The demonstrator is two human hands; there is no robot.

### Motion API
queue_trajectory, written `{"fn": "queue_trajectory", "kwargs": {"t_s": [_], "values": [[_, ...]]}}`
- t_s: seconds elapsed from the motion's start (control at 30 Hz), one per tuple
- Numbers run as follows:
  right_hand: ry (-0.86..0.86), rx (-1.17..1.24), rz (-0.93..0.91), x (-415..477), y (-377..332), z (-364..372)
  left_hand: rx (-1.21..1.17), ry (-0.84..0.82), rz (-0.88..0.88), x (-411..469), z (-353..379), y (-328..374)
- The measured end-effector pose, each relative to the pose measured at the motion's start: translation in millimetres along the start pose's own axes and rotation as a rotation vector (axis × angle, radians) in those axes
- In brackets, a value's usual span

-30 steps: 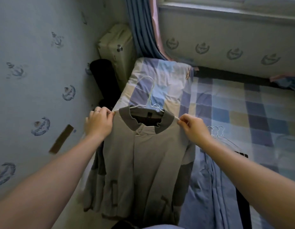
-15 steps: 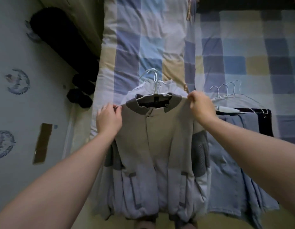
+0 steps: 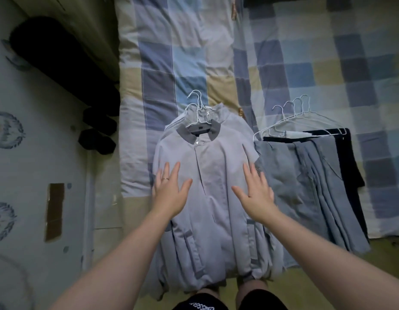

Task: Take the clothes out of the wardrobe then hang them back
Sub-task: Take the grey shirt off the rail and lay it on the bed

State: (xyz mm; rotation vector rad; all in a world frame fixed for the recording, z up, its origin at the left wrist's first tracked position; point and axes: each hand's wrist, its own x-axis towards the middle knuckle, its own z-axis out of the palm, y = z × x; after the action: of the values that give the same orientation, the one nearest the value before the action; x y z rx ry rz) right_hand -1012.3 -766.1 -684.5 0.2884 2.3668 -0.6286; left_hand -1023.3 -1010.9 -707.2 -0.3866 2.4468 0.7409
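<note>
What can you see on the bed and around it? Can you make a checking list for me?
Surface: checked bedspread on the bed, a folded quilt along its left side.
Job's things: grey jacket lying flat on a white hanger, stacked over another garment; to its right, a pile of grey and dark trousers on several white hangers.
Clutter: dark slippers and a long black bag on the floor by the wall.
Hands: left hand and right hand open, fingers spread, flat over the jacket.
Cables: nothing seen.
Surroundings: patterned wallpaper at left with a brown tape patch.
</note>
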Motion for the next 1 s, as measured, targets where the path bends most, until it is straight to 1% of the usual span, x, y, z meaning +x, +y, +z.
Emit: {"fn": "queue_trajectory", "kwargs": {"t_s": [0.13, 0.27, 0.47, 0.63, 0.8, 1.0], "values": [[0.074, -0.019, -0.026, -43.4, 0.4, -13.7, 0.099, -0.023, 0.117, -40.2, -8.6, 32.2], [0.178, 0.025, 0.010, -81.4, 9.6, -33.2, 0.136, -0.041, 0.245, -71.0, -7.8, 68.6], [0.346, 0.102, 0.086, -141.9, 58.7, -63.8, 0.214, -0.079, 0.501, -113.9, 16.5, 139.3], [0.471, 0.176, 0.208, -197.5, 132.0, -75.5, 0.359, -0.113, 0.730, -153.1, 59.9, 208.6], [0.564, 0.234, 0.312, -260.7, 222.1, -70.2, 0.481, -0.137, 0.890, -206.4, 121.8, 266.8], [0.653, 0.331, 0.467, -357.8, 367.3, -60.9, 0.601, -0.188, 1.068, -308.1, 245.3, 335.7]]}}
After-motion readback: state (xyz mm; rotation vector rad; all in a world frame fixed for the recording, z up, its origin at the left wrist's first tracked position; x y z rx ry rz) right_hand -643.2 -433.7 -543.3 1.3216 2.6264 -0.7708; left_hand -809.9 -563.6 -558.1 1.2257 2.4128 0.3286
